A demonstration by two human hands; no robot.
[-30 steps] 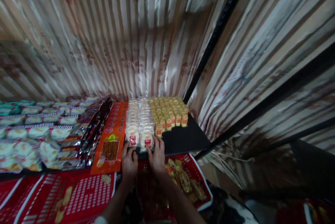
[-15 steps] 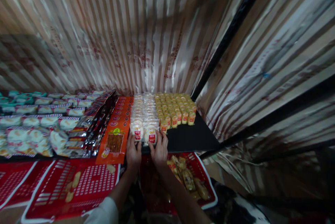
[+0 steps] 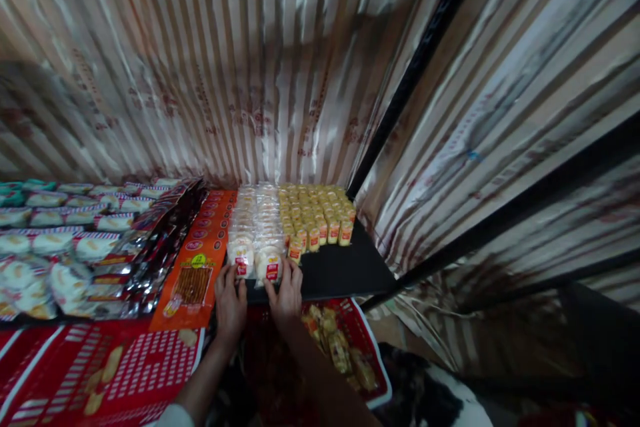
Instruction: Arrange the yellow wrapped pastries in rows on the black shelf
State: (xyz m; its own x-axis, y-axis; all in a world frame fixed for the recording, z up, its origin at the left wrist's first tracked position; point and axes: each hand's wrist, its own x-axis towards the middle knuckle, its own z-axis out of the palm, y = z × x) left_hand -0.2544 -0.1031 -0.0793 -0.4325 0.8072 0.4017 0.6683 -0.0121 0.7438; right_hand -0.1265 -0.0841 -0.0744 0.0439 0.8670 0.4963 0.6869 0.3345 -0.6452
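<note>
Two rows of round white rice crackers in clear wrappers stand on a black shelf (image 3: 340, 274). My left hand (image 3: 231, 304) is at the lower edge of the front left rice cracker packet (image 3: 242, 255), its fingers at the left side and thumb just below. Around the bottom of the front right rice cracker packet (image 3: 270, 263) my right hand (image 3: 287, 294) is closed, thumb on the left and fingers on the right. Both packets are upright, with red labels facing me. To their right stand rows of small yellow packets (image 3: 314, 217).
An orange snack bag (image 3: 200, 254) hangs slightly over the shelf's front edge at left. Farther left lie dark shiny bags (image 3: 155, 247) and white packs (image 3: 50, 240). Below are red baskets (image 3: 145, 367), one holding yellowish packets (image 3: 340, 350). A black post (image 3: 400, 87) rises at right.
The view has shifted to the right, so the shelf and goods sit farther left in it. Both hands remain at the two front rice cracker packets, the left one slightly lower against its packet.
</note>
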